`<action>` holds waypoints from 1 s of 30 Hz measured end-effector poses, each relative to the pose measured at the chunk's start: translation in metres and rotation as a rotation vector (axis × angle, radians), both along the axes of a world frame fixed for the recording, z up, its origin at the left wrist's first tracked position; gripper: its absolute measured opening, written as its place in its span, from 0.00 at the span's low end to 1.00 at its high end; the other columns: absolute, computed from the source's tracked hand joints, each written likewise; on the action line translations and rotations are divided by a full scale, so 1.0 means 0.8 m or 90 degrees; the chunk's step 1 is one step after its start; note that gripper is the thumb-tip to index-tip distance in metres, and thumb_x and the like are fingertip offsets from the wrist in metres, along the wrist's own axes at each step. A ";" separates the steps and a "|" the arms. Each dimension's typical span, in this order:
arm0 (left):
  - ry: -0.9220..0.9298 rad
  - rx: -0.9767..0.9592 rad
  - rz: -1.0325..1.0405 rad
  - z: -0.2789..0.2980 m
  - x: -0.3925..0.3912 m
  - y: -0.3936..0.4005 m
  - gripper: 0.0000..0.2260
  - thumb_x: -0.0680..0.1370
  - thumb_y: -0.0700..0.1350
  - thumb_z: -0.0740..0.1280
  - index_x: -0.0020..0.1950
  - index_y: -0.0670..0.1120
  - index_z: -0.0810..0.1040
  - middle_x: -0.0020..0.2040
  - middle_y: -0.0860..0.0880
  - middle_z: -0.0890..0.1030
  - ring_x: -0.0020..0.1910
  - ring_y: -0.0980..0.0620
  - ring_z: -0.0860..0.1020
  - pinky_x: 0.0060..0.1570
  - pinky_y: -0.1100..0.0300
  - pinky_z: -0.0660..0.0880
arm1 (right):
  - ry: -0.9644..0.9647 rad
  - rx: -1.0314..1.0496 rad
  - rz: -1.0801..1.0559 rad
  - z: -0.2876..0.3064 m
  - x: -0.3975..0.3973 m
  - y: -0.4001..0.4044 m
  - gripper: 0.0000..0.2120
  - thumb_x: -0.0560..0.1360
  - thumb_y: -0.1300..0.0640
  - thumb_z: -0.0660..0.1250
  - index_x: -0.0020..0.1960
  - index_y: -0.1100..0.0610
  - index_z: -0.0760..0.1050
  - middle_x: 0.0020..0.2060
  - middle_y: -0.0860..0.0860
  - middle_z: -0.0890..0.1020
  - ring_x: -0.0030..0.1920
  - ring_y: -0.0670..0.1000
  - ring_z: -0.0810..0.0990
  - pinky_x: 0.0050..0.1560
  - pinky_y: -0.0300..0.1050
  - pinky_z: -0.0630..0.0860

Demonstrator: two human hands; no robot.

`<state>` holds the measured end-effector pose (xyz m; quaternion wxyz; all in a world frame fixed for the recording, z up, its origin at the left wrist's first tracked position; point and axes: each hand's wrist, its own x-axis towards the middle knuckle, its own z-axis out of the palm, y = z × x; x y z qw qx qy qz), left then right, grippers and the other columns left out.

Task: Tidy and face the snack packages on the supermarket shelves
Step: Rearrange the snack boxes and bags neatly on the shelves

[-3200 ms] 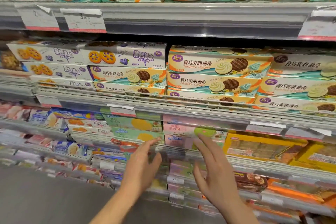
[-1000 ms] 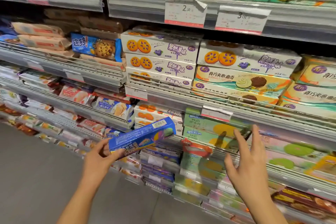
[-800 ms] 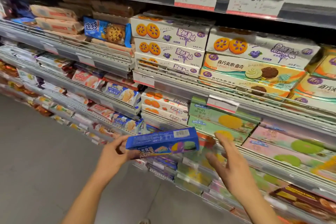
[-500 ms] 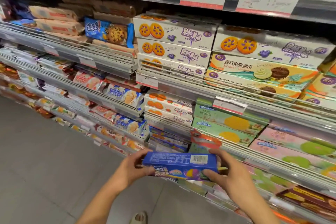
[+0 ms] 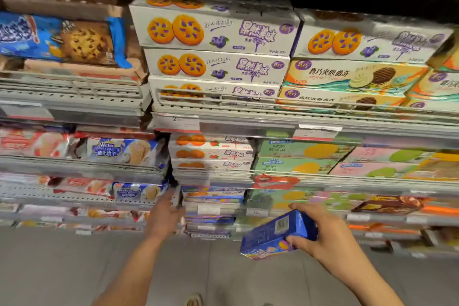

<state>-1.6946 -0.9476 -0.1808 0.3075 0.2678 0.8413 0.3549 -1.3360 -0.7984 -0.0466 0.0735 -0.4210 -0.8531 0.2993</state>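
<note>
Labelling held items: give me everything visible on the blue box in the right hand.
The blue box is a long, narrow carton, cardboard by its look, with a white barcode panel on its upper face and colourful printing low on its front. It is tilted, its near-left end dipping toward the floor. The right hand grips its far end, fingers over the top, thumb below. It sits clear of the shelves; nothing else touches it.

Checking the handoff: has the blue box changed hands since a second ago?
Yes. The blue box passed from left hand to right hand, rightward below the green boxes.
</note>
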 end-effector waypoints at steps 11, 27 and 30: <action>-0.045 -0.030 -0.049 -0.046 -0.046 0.065 0.24 0.76 0.40 0.75 0.70 0.36 0.73 0.64 0.40 0.80 0.62 0.39 0.78 0.54 0.52 0.72 | -0.088 -0.013 -0.101 -0.006 -0.011 -0.065 0.33 0.64 0.43 0.80 0.67 0.37 0.73 0.58 0.29 0.77 0.57 0.37 0.78 0.57 0.37 0.77; -0.045 0.079 -0.029 -0.023 -0.062 -0.025 0.22 0.69 0.42 0.82 0.56 0.55 0.77 0.49 0.58 0.83 0.50 0.60 0.82 0.41 0.73 0.72 | -0.062 0.001 0.003 0.003 -0.071 -0.029 0.32 0.66 0.46 0.82 0.67 0.39 0.74 0.57 0.31 0.78 0.56 0.40 0.80 0.55 0.41 0.79; -0.001 0.078 -0.021 0.002 -0.068 -0.064 0.21 0.67 0.42 0.83 0.56 0.51 0.81 0.46 0.57 0.85 0.42 0.66 0.82 0.37 0.73 0.76 | -0.057 -0.011 0.043 -0.005 -0.077 -0.019 0.32 0.67 0.44 0.81 0.68 0.41 0.74 0.59 0.35 0.79 0.57 0.42 0.79 0.56 0.43 0.79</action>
